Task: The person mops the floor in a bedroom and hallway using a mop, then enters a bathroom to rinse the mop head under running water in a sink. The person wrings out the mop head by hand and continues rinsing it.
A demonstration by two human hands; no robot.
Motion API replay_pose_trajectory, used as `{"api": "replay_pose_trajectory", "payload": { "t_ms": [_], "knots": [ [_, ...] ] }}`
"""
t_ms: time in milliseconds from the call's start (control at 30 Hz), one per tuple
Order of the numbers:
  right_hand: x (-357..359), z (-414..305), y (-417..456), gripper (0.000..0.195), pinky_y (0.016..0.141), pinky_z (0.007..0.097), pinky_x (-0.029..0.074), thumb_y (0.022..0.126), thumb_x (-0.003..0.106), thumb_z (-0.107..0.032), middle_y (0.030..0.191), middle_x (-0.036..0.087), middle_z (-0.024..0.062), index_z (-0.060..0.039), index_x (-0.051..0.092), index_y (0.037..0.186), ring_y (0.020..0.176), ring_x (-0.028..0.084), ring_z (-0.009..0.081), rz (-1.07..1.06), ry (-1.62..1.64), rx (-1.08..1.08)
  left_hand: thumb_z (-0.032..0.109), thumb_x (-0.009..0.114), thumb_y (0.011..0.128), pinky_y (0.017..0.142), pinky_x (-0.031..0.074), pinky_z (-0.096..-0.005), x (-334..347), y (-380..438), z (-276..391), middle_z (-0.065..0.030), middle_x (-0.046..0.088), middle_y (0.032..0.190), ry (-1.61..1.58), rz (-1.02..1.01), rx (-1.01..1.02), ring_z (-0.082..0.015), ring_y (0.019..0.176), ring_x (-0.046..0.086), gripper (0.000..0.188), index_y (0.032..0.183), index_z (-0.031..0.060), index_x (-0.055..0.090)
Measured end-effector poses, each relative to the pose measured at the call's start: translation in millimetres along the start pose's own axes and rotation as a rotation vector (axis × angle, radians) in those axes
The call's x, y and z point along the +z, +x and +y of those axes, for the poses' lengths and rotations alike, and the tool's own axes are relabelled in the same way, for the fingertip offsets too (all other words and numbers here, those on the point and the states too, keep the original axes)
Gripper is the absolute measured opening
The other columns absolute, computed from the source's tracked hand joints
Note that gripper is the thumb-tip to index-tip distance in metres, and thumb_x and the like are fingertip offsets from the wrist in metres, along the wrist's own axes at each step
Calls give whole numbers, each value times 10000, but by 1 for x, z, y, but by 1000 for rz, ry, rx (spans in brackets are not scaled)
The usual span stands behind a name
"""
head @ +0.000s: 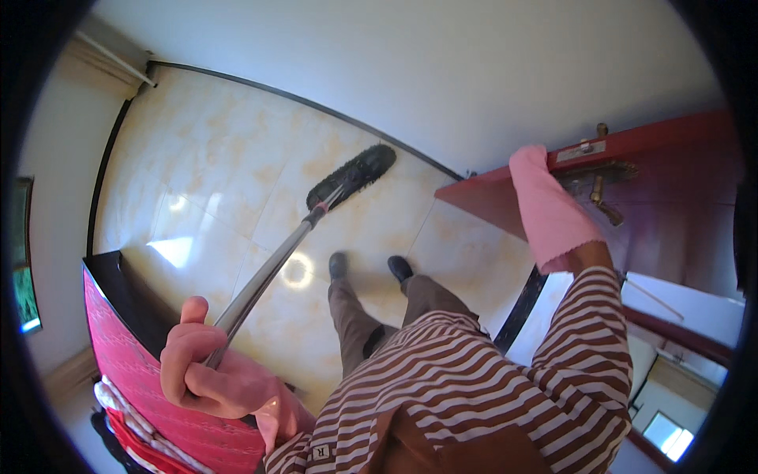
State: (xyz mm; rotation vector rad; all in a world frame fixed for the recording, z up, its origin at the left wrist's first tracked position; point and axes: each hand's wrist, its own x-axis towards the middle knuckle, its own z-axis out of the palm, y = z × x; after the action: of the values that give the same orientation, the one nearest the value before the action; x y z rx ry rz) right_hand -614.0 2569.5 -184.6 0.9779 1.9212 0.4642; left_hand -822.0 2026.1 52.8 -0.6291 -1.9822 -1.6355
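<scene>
My left hand (216, 370), in a pink rubber glove, is closed around the metal pole of a flat mop (266, 278). The pole slants away from me to a dark, shaggy mop head (352, 176), which rests on the glossy tile floor (219, 172). At the right, my right hand (536, 178), gloved in pink too, grips the edge of a red door (657, 219) beside its latch plate (581, 151). Its fingertips are hidden behind that edge. A brass-coloured lever handle (604, 201) sits just right of the glove.
A white wall (426, 65) with a dark baseboard (296, 102) runs beyond the mop head. A bed-like piece with a pink covering (154, 373) stands at lower left, with red and white fabric (133, 432) beside it. A dark threshold strip (521, 311) crosses the doorway near my right side.
</scene>
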Motion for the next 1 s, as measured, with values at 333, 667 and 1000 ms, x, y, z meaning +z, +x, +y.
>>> {"api": "replay_pose_trajectory", "payload": {
  "t_ms": [333, 667, 1000],
  "knots": [
    [56, -5, -49, 303, 792, 477, 606, 986, 627, -223, 1273, 783, 55, -161, 818, 1213, 1110, 764, 264, -206, 36, 77, 178, 442, 978, 661, 402, -390, 21, 117, -90, -7, 265, 578, -90, -6, 16, -138, 554, 276, 319, 676, 109, 366],
    [185, -119, -285, 319, 774, 602, 609, 990, 632, -222, 1292, 748, 54, -170, 795, 1259, 1217, 694, 309, -478, 67, 87, 145, 418, 996, 714, 453, -429, 60, 165, -87, -8, 288, 578, -255, -118, 148, -137, 573, 276, 231, 772, 92, 432],
    [266, -129, -306, 321, 824, 557, 584, 961, 644, -195, 1269, 757, 32, -198, 792, 1246, 1170, 716, 299, -558, 260, 129, 113, 429, 1035, 562, 432, -328, 163, 107, -40, -5, 403, 582, -661, -556, 37, -128, 535, 321, 502, 1519, -22, 447]
  ]
}}
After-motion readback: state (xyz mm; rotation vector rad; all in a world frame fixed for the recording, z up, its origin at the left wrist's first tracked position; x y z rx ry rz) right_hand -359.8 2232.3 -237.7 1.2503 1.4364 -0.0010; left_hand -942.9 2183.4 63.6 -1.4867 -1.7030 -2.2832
